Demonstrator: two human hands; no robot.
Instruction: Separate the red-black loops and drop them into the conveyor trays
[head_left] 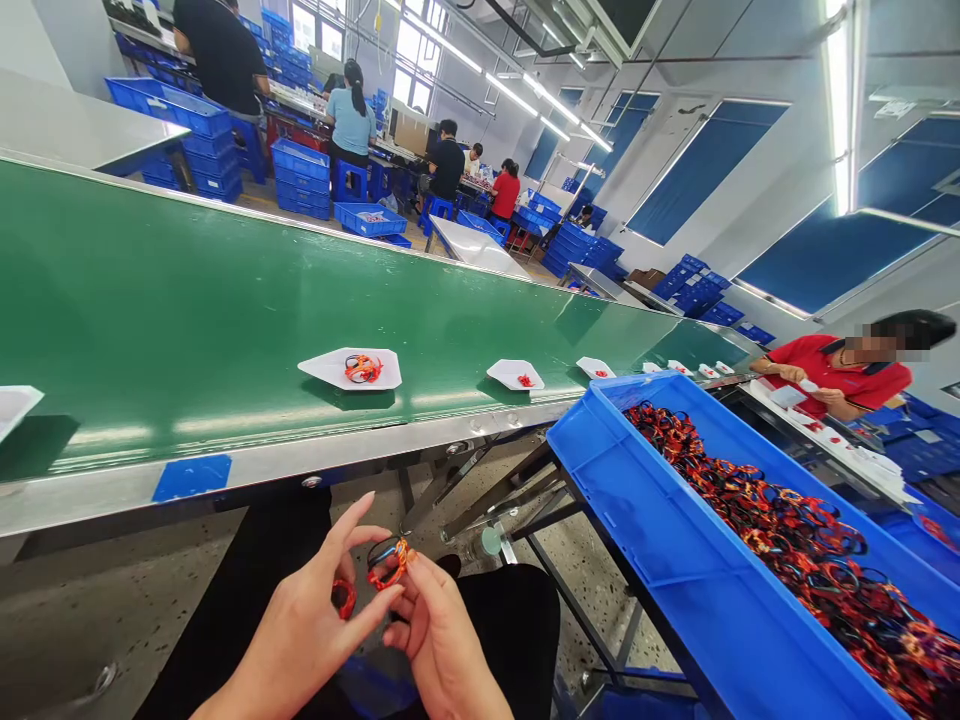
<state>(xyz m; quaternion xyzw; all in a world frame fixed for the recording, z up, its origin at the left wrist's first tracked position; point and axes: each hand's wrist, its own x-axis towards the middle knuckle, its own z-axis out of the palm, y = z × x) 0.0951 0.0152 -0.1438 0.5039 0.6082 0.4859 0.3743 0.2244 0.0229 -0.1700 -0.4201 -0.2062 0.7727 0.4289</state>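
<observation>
Above my lap, my left hand (pixel 300 610) curls around a red hair tie (pixel 345 598) held near its palm. Its index finger is raised, and its thumb reaches toward the other hand. My right hand (pixel 442 630) pinches a small bunch of hair ties (pixel 388 562), thin loops in orange, red, black and blue. The bunch sits between the two hands, with the left fingers close behind it; whether they touch it is hard to tell. Ahead on the green conveyor belt (pixel 225 290), a white paper tray (pixel 384 368) carries a few orange and red loops.
To my right, a blue crate (pixel 637 490) holds a heap of similar loops (pixel 750 510). Smaller white trays (pixel 517 375) line the belt. Blue tape (pixel 192 478) marks its metal edge. A co-worker in red (pixel 840 370) sits at far right; others work behind the belt.
</observation>
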